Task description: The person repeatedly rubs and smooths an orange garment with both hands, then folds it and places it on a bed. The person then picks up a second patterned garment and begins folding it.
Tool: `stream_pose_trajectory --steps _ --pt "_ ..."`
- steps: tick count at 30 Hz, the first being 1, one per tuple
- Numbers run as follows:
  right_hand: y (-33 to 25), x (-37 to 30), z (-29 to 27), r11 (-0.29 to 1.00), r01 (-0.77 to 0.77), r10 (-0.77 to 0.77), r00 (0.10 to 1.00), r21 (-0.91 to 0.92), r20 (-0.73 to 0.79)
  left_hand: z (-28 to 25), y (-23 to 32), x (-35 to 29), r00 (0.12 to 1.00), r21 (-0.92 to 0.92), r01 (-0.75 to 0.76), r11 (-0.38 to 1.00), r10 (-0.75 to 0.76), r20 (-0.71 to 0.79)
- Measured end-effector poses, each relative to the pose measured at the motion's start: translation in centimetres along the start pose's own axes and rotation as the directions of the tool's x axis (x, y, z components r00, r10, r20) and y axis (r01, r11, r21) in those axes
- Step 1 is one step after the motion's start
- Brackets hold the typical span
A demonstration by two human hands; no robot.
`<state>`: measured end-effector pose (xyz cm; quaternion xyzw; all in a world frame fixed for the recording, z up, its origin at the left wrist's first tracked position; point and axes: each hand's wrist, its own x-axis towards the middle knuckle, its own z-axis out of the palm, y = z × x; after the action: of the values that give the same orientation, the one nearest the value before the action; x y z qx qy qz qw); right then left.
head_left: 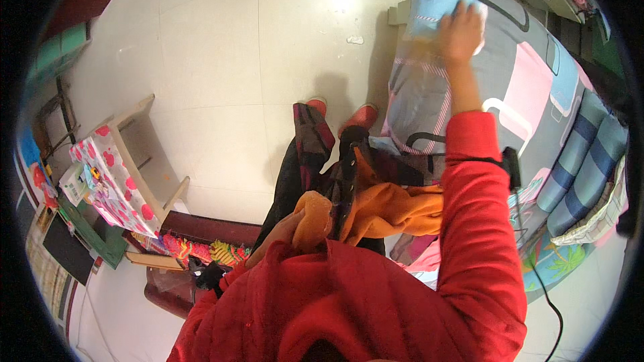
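My right hand reaches far forward over the bed's edge, fingers stretched out on the light blue flap of a storage bag. The bag has a clear plastic side, pink-and-white striped edging and black straps. My left hand is closed around a bunched piece of orange cloth close to my body. Beside it, an orange garment with dark studded edges hangs between me and the bed; its lower folds are partly hidden by my red sleeve.
A bed with a grey, pink and blue patterned cover stands on the right, with rolled blue striped bedding. A small table with a pink-dotted cloth is on the left. My red shoes stand on pale floor tiles.
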<state>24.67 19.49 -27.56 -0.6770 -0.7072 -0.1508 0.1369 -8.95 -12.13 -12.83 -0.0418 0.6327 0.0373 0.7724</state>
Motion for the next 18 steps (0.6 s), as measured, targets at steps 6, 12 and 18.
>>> stream_pose_trajectory --steps 6,12,18 --pt "-11.6 -18.8 -1.1 0.752 -0.061 -0.658 -0.138 0.657 0.74 0.2 1.7 -0.9 0.997 0.058 0.001 0.998 0.004 -0.078" --pt "-9.6 -15.2 -16.1 -0.091 -0.952 -0.629 0.283 0.293 0.724 2.5 5.2 -2.5 0.918 -0.018 -0.395 0.918 0.395 0.03" --pt "-8.8 -10.4 -30.3 -0.051 -0.75 -0.478 0.598 0.659 0.643 7.7 9.7 -6.8 0.829 -0.554 -0.364 0.749 0.532 0.175"
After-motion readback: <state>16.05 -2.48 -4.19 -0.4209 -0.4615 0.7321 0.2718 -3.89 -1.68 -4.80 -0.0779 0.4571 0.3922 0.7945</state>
